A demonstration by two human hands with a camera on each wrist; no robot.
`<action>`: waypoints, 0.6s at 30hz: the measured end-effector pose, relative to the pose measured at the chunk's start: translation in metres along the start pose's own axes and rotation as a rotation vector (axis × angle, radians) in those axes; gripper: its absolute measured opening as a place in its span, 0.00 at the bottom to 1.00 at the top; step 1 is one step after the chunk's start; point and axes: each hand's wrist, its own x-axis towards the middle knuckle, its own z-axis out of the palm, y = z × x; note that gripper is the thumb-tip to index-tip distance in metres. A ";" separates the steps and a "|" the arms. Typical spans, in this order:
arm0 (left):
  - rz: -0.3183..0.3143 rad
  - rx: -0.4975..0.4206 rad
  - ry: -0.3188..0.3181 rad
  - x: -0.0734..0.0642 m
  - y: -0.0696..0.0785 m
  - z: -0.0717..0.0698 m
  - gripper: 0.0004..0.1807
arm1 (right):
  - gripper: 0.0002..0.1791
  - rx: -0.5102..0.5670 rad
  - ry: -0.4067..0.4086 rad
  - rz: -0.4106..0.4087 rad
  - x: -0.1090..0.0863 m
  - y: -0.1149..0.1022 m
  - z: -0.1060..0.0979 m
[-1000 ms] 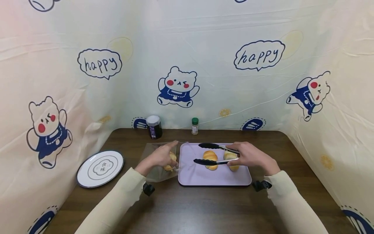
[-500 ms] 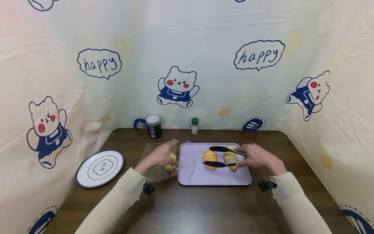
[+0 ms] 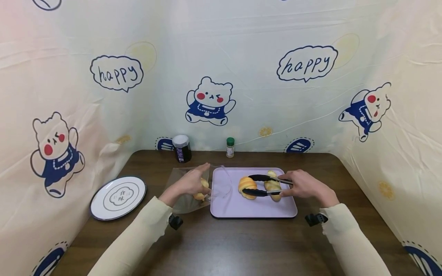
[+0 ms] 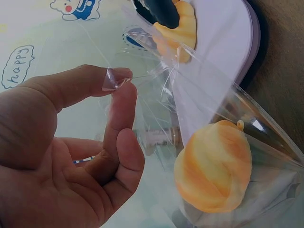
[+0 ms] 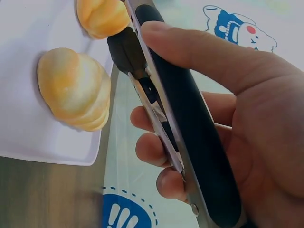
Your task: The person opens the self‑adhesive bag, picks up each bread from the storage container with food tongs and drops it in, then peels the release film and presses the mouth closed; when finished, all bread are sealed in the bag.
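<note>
In the left wrist view my left hand point(image 4: 80, 128) pinches the rim of a clear plastic bag point(image 4: 275, 166) between thumb and index finger. One bread roll point(image 4: 213, 166) lies inside the bag. My right hand point(image 3: 304, 186) holds metal tongs point(image 5: 190, 118) with black grips and black tips, thumb on one arm and fingers on the other. Two more rolls sit on the lilac tray point(image 3: 235, 209). The tong tips lie about the left, striped roll point(image 3: 243, 184); firm contact cannot be told. Beneath the tong arms is the right, paler roll point(image 3: 272, 185).
A white plate point(image 3: 103, 199) with a blue rim stands at the left of the brown table point(image 3: 221, 245). At the back are a dark jar point(image 3: 182, 149) with a white lid and a small green-capped bottle point(image 3: 230, 147). Printed cloth point(image 3: 259, 96) hangs behind.
The right hand has drawn the tongs a little to the right, and their tips have come closer together around the left roll. My left hand stays at the bag's rim.
</note>
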 end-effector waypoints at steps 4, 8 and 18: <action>-0.004 -0.006 -0.010 0.000 0.001 0.000 0.54 | 0.36 0.034 0.013 -0.008 -0.003 -0.003 -0.006; 0.008 0.003 -0.007 0.000 0.001 0.000 0.54 | 0.37 0.088 0.011 0.002 -0.006 -0.008 -0.013; 0.016 -0.004 -0.007 0.000 0.001 0.000 0.55 | 0.35 0.125 0.020 -0.085 -0.003 -0.024 -0.027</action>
